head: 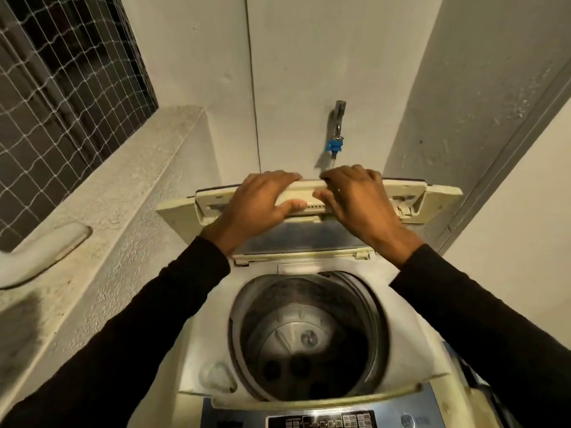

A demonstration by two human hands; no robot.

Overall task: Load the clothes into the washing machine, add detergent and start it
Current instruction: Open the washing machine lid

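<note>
Both hands hold the folded lid [309, 197] at the back edge of the washing machine [197, 344]. The left hand [262, 202] and right hand [355, 202] each wrap fingers tight around it. The drum [309, 335] below looks open, with no clothes inside.

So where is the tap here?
The tap is on the back wall, upper centre of the head view, just above the right hand gripping the raised lid.

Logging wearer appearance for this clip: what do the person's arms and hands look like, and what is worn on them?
Both arms are covered by long, plain black sleeves ending at the wrists. The left hand and right hand are bare: no gloves, rings, watch or markings visible.
</note>
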